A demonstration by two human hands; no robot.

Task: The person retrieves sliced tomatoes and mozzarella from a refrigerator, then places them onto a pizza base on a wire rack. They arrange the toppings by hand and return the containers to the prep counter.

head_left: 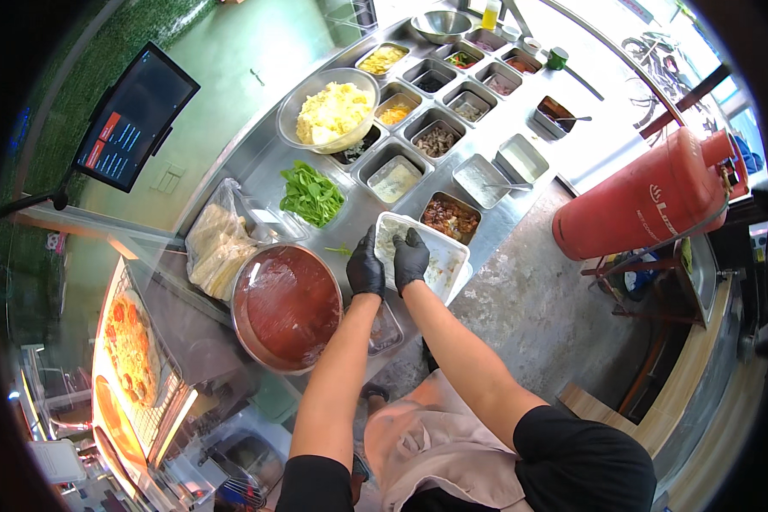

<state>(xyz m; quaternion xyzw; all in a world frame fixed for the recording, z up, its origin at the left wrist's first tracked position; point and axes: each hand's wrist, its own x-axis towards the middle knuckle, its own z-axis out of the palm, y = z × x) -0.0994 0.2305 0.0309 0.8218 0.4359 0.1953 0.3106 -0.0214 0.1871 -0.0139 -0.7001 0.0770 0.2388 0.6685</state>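
Both my hands wear black gloves and are at a white rectangular plastic tub (445, 259) at the counter's near edge. My left hand (366, 266) is closed along the tub's left rim, fingers pointing away from me. My right hand (410, 258) is over the tub with bent fingers drawn together; whatever is between them is hidden. Pale bits cling to the tub's inside. Just beyond is a metal pan of browned, saucy pieces (450, 218). A large bowl of red sauce (287, 308) stands left of my left hand, with green leaves (311, 194) farther back.
Several metal pans of toppings, including sliced mushrooms (436, 142), line the counter. A bowl of yellow shredded food (336, 114) stands behind the leaves, and a bagged pale food (219, 243) at left. A red gas cylinder (636, 200) stands right; a screen (136, 115) hangs left.
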